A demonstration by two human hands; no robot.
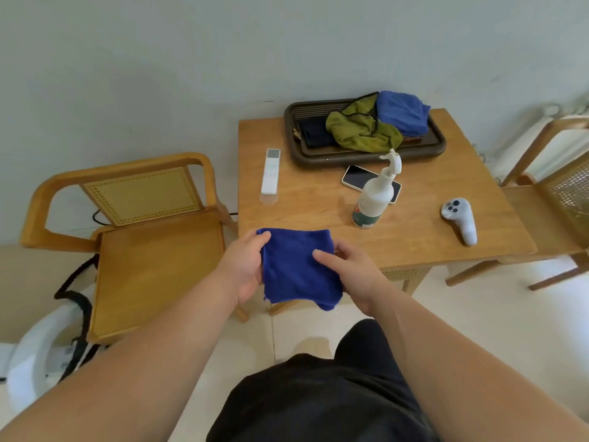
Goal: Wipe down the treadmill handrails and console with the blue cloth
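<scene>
- Table: wooden, fills the 12 to 2 o'clock sector. Its near edge lies just beyond the held cloth.
- Treadmill: handrails and console not in view, so no wiping has begun as far as can be judged. Which way it lies cannot be told.
- Blue cloth: folded to a flat pad, held in the air at centre, off the table. Long axis runs roughly 11 to 5 o'clock, loose lower corner hanging at 5.
- Left hand: at the cloth's 9 o'clock edge, thumb and fingers clamped on it near the top corner.
- Right hand: at the 3 o'clock edge, thumb across the face, fingers curled behind, pinching the cloth.
- Spray bottle: upright on the table at 1 o'clock from the cloth, nearer the right hand. If wetting comes first, that hand is likely to let go and reach while the left holds on.
</scene>
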